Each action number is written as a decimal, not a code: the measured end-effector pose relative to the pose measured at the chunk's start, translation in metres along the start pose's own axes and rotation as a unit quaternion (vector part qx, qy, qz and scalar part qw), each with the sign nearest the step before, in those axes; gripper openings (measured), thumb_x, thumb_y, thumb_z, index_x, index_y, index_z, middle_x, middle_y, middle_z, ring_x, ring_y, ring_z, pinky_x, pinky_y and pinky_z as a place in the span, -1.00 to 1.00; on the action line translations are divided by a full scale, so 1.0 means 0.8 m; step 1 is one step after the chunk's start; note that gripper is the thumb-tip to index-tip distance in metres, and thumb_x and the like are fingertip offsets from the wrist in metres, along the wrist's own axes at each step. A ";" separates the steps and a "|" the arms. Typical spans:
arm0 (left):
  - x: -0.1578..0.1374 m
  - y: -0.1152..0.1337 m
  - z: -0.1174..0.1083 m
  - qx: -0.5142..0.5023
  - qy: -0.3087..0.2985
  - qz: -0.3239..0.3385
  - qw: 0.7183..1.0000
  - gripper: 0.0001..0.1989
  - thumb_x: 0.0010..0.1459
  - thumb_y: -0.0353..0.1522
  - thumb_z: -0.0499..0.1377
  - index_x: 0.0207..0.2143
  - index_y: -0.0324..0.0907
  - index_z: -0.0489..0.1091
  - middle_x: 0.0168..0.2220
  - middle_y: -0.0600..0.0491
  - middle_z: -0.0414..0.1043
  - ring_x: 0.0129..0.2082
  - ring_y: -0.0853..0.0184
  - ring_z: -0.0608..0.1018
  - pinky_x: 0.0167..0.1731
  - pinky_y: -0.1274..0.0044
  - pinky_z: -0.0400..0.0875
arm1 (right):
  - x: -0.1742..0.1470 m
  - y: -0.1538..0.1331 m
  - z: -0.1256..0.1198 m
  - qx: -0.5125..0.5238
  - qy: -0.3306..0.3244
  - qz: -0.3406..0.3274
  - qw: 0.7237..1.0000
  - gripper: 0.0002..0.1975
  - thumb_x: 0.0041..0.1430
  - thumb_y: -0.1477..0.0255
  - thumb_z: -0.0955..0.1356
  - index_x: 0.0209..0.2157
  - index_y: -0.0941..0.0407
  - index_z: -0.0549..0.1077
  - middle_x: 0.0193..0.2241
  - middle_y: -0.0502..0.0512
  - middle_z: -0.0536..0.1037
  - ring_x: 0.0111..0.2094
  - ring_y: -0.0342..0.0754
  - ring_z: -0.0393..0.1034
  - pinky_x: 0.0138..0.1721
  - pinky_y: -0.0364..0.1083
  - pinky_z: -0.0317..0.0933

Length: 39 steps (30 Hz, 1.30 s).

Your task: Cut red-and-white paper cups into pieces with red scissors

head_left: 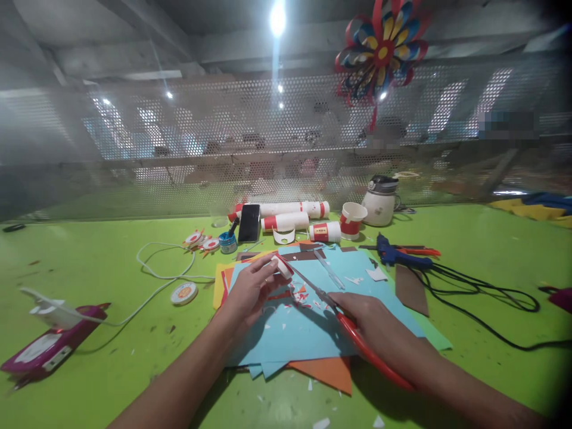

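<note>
My left hand (251, 287) pinches a small white and red paper piece (283, 267) above a stack of blue paper sheets (295, 330). My right hand (373, 322) grips red-handled scissors (353, 333), whose blades (313, 287) point up-left towards the paper piece. Small red and white scraps (301, 298) lie on the blue paper between my hands. Orange and yellow sheets stick out from under the blue stack.
On the green table (111, 280): a blue glue gun (395, 253) with black cord at right, red-and-white paper rolls (290, 214), a paper cup (351, 220), a phone (249, 223), a white jar (379, 202), a tape roll (183, 293), a white cable, a magenta device (44, 345) at left.
</note>
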State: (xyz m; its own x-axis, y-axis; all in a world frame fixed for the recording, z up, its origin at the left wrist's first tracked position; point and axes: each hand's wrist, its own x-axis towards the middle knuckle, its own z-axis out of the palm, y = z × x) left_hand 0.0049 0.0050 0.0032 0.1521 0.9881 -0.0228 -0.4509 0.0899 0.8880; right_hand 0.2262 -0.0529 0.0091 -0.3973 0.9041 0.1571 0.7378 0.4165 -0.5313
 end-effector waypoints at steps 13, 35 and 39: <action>-0.004 0.002 0.005 0.004 0.017 0.001 1.000 -0.75 -0.04 -0.38 0.32 -0.27 -0.30 0.50 -0.19 -0.12 0.54 -0.28 0.28 0.58 -0.19 0.45 0.49 | -0.003 -0.004 0.001 -0.002 -0.004 0.015 1.000 -0.75 0.23 0.51 0.19 -0.32 0.08 0.49 -0.39 0.07 0.60 -0.35 0.02 0.46 -0.32 -0.08 0.26; -0.003 -0.001 0.006 0.014 0.031 -0.029 0.999 -0.71 -0.04 -0.31 0.33 -0.27 -0.28 0.45 -0.29 -0.15 0.55 -0.39 0.20 0.61 -0.32 0.34 0.53 | -0.002 -0.007 0.002 -0.008 0.002 0.014 1.000 -0.76 0.23 0.49 0.20 -0.26 0.06 0.50 -0.40 0.09 0.58 -0.31 0.06 0.46 -0.28 -0.05 0.27; -0.002 -0.003 0.003 0.008 0.023 -0.023 0.999 -0.73 -0.04 -0.31 0.32 -0.29 -0.27 0.45 -0.31 -0.12 0.55 -0.37 0.20 0.61 -0.31 0.35 0.54 | -0.002 -0.005 0.004 -0.004 -0.001 0.018 1.000 -0.76 0.23 0.49 0.20 -0.27 0.07 0.49 -0.37 0.09 0.59 -0.31 0.05 0.46 -0.29 -0.06 0.26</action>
State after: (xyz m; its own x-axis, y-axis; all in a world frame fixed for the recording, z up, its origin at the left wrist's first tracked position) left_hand 0.0081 0.0027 0.0019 0.1316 0.9877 -0.0847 -0.4295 0.1338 0.8931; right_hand 0.2220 -0.0564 0.0085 -0.3720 0.9183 0.1357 0.7555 0.3844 -0.5305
